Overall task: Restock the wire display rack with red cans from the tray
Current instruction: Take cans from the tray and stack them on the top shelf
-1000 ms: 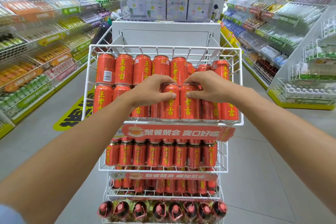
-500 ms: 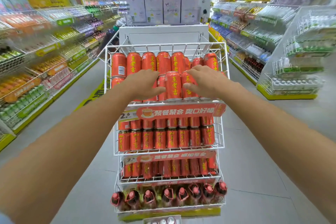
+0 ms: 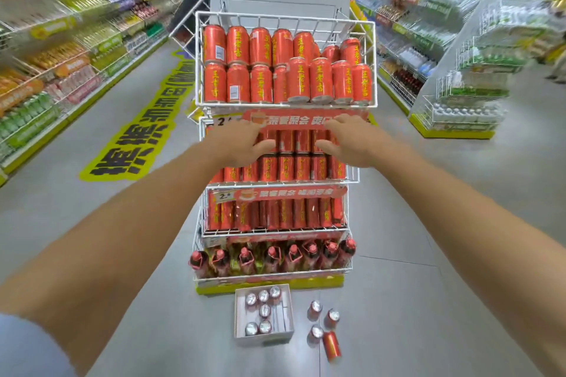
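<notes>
- Both hands have come down from the front cans of the top basket. The left hand (image 3: pixel 242 144) and right hand (image 3: pixel 352 141) now hang in front of the tier below, just under the red banner (image 3: pixel 306 121).
- The view has also tipped downward, so the foot of the rack and the floor before it now show.
- Each hand is open, with fingers spread and loosely bent, and holds nothing. Motion blur hides whether the fingertips touch the cans behind them.
- The wire display rack (image 3: pixel 199 55) stands in the middle of the aisle. Its top basket is packed with red cans (image 3: pixel 260 82) standing upright in two rows, one above the other.
- Two lower tiers also hold upright red cans, and the bottom tier carries a row of bottles (image 3: pixel 272 257) with red caps.
- The tray (image 3: pixel 263 341), a shallow white box, sits on the floor (image 3: pixel 428 300) just in front of the rack's base. Six cans stand upright in its left half.
- Four loose cans (image 3: pixel 332 318) are on the floor just right of the tray: three upright and one lying on its side.
- Stocked store shelves (image 3: pixel 61 49) line both sides of the aisle, blurred.
</notes>
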